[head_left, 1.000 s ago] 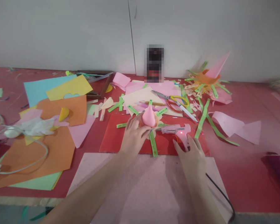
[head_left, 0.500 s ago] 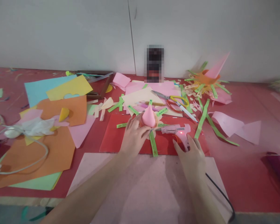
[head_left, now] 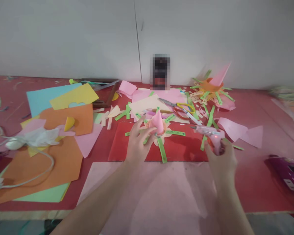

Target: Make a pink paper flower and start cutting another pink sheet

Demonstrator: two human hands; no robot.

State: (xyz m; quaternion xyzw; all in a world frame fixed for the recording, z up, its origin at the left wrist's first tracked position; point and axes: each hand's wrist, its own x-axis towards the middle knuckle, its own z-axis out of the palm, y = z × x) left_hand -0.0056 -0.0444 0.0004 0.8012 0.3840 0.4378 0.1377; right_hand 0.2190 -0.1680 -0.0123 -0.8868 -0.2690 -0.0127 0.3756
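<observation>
My left hand [head_left: 136,143] rests against a pink paper cone [head_left: 158,122] that stands on a cream flower shape with green paper strips [head_left: 162,150] radiating from it, all on a red mat [head_left: 181,148]. The left fingers are curled around the cone's left side. My right hand [head_left: 221,160] is closed on a pink glue gun [head_left: 210,135], lifted to the right of the mat with its nozzle pointing left and a small red light glowing. A large pale pink sheet [head_left: 156,192] lies under both forearms.
Scissors [head_left: 178,106] with yellow and red handles lie behind the mat. Orange, yellow and blue sheets [head_left: 63,107] pile at left with a white cable [head_left: 26,169]. An orange and pink paper flower [head_left: 210,86] sits by the wall. A purple object [head_left: 286,169] sits far right.
My right hand has carried the glue gun away from the cone, to the right and slightly up. The left hand stays on the cone. The view shifted a little.
</observation>
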